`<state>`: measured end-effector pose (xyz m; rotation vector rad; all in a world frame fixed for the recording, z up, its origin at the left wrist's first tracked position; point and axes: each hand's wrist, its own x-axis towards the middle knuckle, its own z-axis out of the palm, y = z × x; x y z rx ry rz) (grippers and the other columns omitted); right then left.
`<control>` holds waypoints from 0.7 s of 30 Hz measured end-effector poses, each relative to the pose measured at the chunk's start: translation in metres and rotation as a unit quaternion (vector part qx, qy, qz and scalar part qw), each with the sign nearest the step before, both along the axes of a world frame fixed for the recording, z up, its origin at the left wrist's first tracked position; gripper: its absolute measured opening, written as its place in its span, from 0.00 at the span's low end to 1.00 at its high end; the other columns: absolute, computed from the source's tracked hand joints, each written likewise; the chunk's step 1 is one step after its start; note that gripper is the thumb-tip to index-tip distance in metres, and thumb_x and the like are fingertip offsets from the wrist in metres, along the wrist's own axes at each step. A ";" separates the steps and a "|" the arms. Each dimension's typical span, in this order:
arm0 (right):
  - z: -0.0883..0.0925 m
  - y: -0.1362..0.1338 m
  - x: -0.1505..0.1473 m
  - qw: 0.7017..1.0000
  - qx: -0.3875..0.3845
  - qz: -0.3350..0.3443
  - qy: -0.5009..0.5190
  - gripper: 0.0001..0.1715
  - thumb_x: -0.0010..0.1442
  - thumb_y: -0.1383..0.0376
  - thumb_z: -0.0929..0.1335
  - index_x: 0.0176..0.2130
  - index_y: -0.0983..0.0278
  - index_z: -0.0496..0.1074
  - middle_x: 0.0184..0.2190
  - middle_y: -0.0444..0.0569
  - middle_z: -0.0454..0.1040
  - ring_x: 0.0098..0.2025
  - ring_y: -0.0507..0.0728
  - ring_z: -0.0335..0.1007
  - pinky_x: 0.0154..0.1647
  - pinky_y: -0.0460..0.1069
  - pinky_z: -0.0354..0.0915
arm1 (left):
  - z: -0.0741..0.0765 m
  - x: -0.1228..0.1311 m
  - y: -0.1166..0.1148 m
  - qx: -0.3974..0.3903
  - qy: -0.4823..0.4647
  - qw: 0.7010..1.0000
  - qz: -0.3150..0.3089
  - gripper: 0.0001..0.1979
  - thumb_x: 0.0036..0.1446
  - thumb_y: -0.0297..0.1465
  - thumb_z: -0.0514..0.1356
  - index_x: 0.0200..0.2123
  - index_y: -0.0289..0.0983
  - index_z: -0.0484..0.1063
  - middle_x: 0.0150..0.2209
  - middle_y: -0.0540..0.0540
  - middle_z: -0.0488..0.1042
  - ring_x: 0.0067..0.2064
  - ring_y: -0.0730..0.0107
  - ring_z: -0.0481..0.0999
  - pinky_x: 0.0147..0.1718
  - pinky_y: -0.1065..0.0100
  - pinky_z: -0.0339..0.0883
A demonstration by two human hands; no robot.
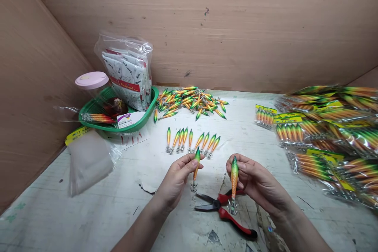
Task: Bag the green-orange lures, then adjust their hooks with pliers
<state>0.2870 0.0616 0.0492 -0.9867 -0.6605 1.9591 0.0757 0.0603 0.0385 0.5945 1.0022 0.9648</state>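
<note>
My left hand [178,177] pinches a green-and-orange squid jig [197,163], hook crown hanging down. In my right hand [256,179] a second squid jig [234,177] is held near its green top end, hooks also pointing down. Below both jigs lie red-handled pliers [217,204] with their jaws apart, partly hidden by the right-hand jig and fingers. Just beyond my hands several squid jigs [190,139] stand in a loose row on the white table [141,212], hooks toward me. Farther back is a heap of similar jigs [189,100].
Packed jig bags [319,130] with yellow labels pile up at the right. A green basket [134,128] at the left holds a bag of printed packets [126,75] and a pink-lidded jar [92,80]. Clear plastic bags [88,161] lie before it. Wooden walls [206,27] enclose the table.
</note>
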 end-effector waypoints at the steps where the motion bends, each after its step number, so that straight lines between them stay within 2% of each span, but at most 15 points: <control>1: -0.001 0.000 0.000 1.000 0.000 -0.001 0.002 0.13 0.50 0.60 0.76 0.32 0.66 0.74 0.28 0.45 0.74 0.21 0.44 0.60 0.22 0.40 0.60 | 0.001 0.000 0.001 -0.012 -0.012 1.000 0.002 0.18 0.43 0.40 0.71 0.37 0.36 0.79 0.31 0.48 0.74 0.38 0.70 0.69 0.44 0.71 0.59; 7: -0.006 -0.004 0.003 1.000 -0.012 -0.005 0.001 0.14 0.50 0.59 0.75 0.32 0.66 0.74 0.27 0.43 0.72 0.21 0.44 0.60 0.22 0.41 0.59 | -0.002 -0.001 0.003 -0.054 -0.056 0.997 0.022 0.19 0.37 0.36 0.74 0.34 0.33 0.78 0.31 0.48 0.74 0.34 0.75 0.70 0.37 0.75 0.61; 13: -0.006 -0.008 0.001 1.000 -0.017 -0.009 -0.007 0.15 0.47 0.58 0.76 0.29 0.66 0.74 0.26 0.43 0.71 0.20 0.44 0.58 0.23 0.42 0.61 | -0.005 0.000 0.001 -0.043 -0.022 0.999 0.018 0.21 0.36 0.36 0.73 0.34 0.34 0.74 0.29 0.49 0.73 0.31 0.76 0.70 0.35 0.75 0.63; 14: -0.006 -0.009 0.001 1.000 -0.018 -0.011 -0.008 0.15 0.47 0.58 0.76 0.29 0.66 0.74 0.26 0.43 0.71 0.20 0.44 0.58 0.23 0.42 0.61 | -0.004 -0.003 0.003 -0.028 0.019 0.999 0.021 0.21 0.36 0.37 0.72 0.34 0.34 0.73 0.29 0.49 0.73 0.31 0.75 0.71 0.35 0.74 0.64; 16: -0.006 -0.011 0.003 1.000 -0.020 -0.020 -0.009 0.15 0.47 0.58 0.77 0.29 0.65 0.75 0.26 0.44 0.72 0.20 0.45 0.57 0.23 0.42 0.61 | -0.004 -0.016 0.012 0.017 0.161 0.986 0.048 0.21 0.39 0.40 0.68 0.36 0.35 0.72 0.29 0.49 0.73 0.32 0.72 0.73 0.35 0.71 0.65; 18: -0.006 -0.014 0.005 0.999 -0.025 -0.031 -0.013 0.15 0.46 0.57 0.77 0.30 0.65 0.75 0.26 0.45 0.72 0.22 0.46 0.58 0.24 0.42 0.61 | -0.005 -0.036 0.029 0.057 0.321 0.941 0.093 0.18 0.43 0.40 0.64 0.36 0.36 0.71 0.26 0.51 0.72 0.31 0.70 0.73 0.33 0.70 0.66; 21: -0.008 -0.019 0.010 0.998 -0.029 -0.042 -0.020 0.17 0.45 0.57 0.78 0.30 0.65 0.76 0.27 0.46 0.72 0.24 0.47 0.59 0.24 0.42 0.61 | -0.010 -0.071 0.062 0.049 0.446 0.881 0.146 0.11 0.43 0.35 0.63 0.32 0.38 0.69 0.21 0.54 0.68 0.26 0.67 0.71 0.28 0.68 0.62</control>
